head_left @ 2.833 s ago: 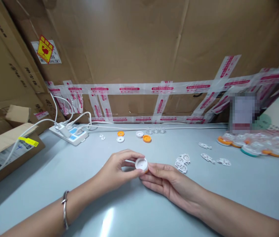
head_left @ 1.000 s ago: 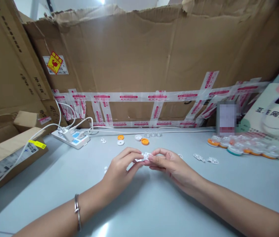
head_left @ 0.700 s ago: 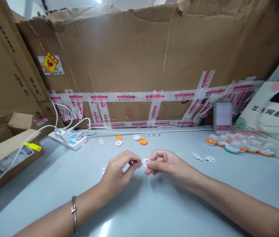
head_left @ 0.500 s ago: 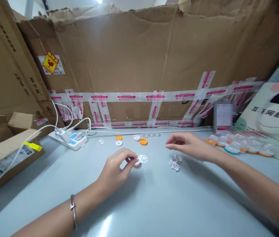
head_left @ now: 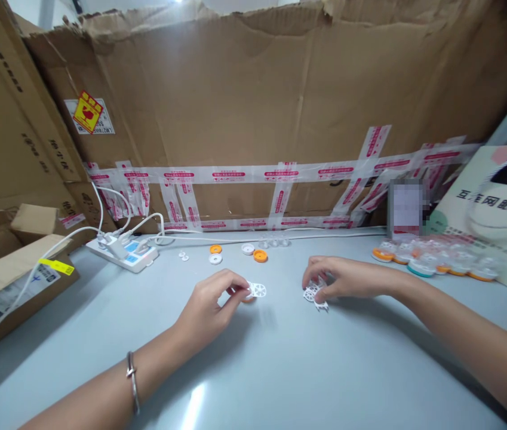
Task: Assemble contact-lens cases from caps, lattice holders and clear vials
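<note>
My left hand (head_left: 220,301) pinches a small white openwork plastic piece (head_left: 259,290) between thumb and fingertips. Just beneath those fingertips shows the edge of an orange round part (head_left: 248,300), mostly hidden by the hand. To the right, my right hand (head_left: 336,278) reaches down to a small pile of white openwork plastic pieces (head_left: 322,307) on the table. Its thumb and fingers close around one wheel-like white piece (head_left: 311,292) of that pile; the fingers cover part of the pile.
Orange rings (head_left: 260,256) and white rings (head_left: 215,259) lie farther back, near small clear parts (head_left: 274,242). Finished-looking clear-topped discs (head_left: 432,263) cluster at the right. A power strip (head_left: 123,254) with cables stands at left, beside an open carton (head_left: 20,280). A cardboard wall (head_left: 235,107) closes the back.
My right hand has come down from above the pile and its fingers now touch the white pieces. The left hand keeps its pinch, and its white piece has turned slightly.
</note>
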Available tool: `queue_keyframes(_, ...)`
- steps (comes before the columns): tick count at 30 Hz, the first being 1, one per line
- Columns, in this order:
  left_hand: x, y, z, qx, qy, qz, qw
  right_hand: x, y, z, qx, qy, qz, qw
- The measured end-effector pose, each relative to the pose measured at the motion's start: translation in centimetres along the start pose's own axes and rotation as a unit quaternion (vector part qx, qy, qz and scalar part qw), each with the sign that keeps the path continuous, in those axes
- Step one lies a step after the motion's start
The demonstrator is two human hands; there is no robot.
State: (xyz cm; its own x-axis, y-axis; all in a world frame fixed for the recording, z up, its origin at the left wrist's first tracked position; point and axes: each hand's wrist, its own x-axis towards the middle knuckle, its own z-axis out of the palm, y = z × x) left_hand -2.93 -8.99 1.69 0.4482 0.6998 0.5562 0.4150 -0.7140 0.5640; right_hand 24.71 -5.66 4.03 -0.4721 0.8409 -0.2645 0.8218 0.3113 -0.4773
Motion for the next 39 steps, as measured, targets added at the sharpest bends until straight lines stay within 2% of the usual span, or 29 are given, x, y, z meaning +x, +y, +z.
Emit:
queue_keyframes(11, 0.1, -0.2, 0.1, 0.007, -0.009, -0.001, 1.0, 0.3, 0.4, 0.3, 0.01, 0.04, 0.0, 0.999)
queue_keyframes(18, 0.1, -0.3, 0.1, 0.01, -0.005, -0.001, 1.0, 0.3, 0.3, 0.2, 0.016, 0.037, -0.008, 0.999)
queue_keyframes(23, 0.1, -0.4, 0.0, 0.007, -0.006, 0.002, 1.0, 0.4, 0.7, 0.0, 0.032, 0.01, -0.006, 0.999)
queue_keyframes(26, 0.1, -0.3, 0.0, 0.008, -0.006, 0.003, 1.0, 0.1, 0.8, -0.3, 0.033, 0.027, 0.014, 0.999)
queue_keyframes(31, 0.2, -0.3, 0.0, 0.008, -0.009, 0.003, 1.0, -0.3, 0.6, -0.9, 0.031, 0.038, -0.01, 0.999)
queue_keyframes(34, 0.2, -0.4, 0.0, 0.01, -0.008, 0.003, 1.0, -0.3, 0.8, -0.9, 0.026, 0.043, 0.007, 0.999)
queue_keyframes(39, 0.2, -0.4, 0.0, 0.009, -0.008, 0.001, 1.0, 0.0, 1.1, -0.6, 0.073, 0.09, 0.02, 0.993)
